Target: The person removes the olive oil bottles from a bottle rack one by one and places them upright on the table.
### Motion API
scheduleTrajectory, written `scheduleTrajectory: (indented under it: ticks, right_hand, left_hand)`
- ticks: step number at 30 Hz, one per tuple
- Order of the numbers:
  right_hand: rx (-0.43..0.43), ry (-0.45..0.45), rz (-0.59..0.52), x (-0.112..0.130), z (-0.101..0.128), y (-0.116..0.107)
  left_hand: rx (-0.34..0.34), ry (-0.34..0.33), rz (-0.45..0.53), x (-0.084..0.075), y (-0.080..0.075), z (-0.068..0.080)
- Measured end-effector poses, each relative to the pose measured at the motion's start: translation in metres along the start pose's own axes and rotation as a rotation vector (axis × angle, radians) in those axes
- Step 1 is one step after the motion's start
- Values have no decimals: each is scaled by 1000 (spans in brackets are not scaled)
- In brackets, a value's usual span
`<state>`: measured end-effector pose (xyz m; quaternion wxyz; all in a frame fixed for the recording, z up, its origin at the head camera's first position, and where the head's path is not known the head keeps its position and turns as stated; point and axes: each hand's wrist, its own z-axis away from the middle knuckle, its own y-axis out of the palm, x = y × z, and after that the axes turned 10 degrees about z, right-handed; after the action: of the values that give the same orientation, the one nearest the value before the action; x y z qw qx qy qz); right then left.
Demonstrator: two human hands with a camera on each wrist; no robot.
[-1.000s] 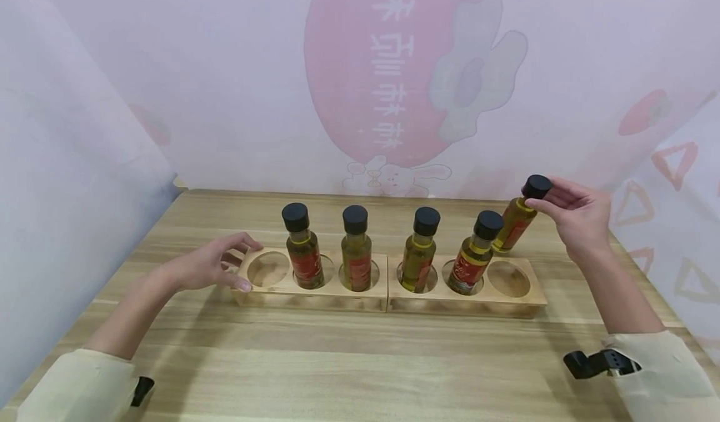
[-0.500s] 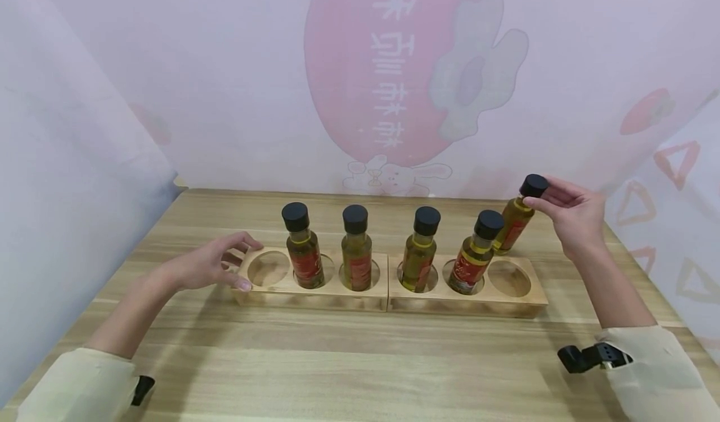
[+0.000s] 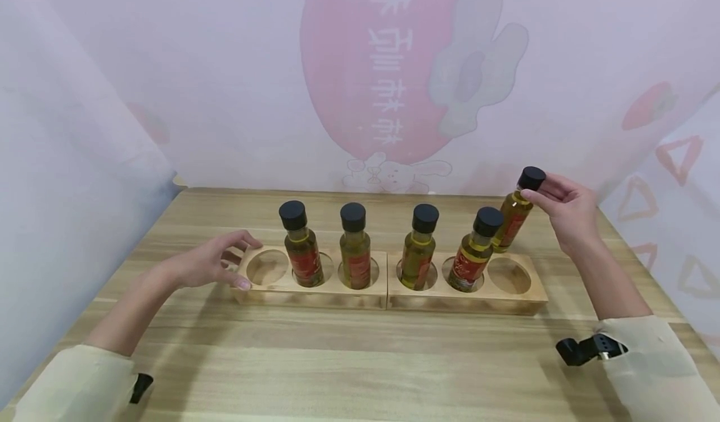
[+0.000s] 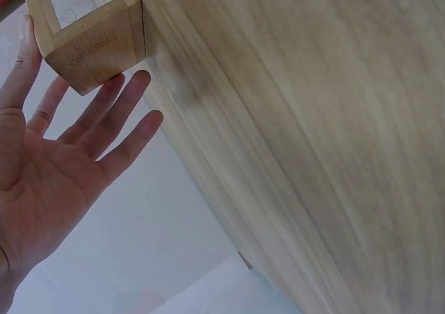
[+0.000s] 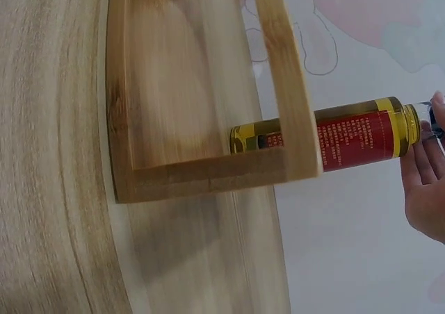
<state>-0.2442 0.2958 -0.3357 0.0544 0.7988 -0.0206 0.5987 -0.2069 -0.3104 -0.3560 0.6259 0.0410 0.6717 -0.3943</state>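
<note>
In the head view my right hand (image 3: 574, 216) pinches the black cap and neck of an oil bottle (image 3: 512, 222) with a red label. This bottle leans slightly behind the right end of a two-part wooden rack (image 3: 388, 300); I cannot tell whether its base touches the table. My left hand (image 3: 210, 262) holds the rack's left end, thumb at the front corner and fingertips at the back. Several similar bottles stand in the rack, including one oil bottle (image 3: 304, 259) left of centre. Both end holes, the left hole (image 3: 267, 268) and the right hole (image 3: 509, 276), hold no bottle.
The rack lies across a wood-grain table (image 3: 360, 366). A printed pale cloth (image 3: 225, 97) hangs behind the table's far edge, and cloth sides stand at left and right.
My right hand and its bottle have moved a little left and slightly up, towards the rack's right end. My left hand stays on the rack, and the standing bottles keep their places.
</note>
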Motion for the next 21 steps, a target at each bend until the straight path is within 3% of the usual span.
scheduleTrajectory:
  ticks: [12,21]
  right_hand:
    - [32,-8,122,5,4,-3]
    - [-89,-55,170,27,13,4]
  left_hand:
    - [-3,-1,-12,3,-1,0]
    - [4,-2,-11,1,-1,-1]
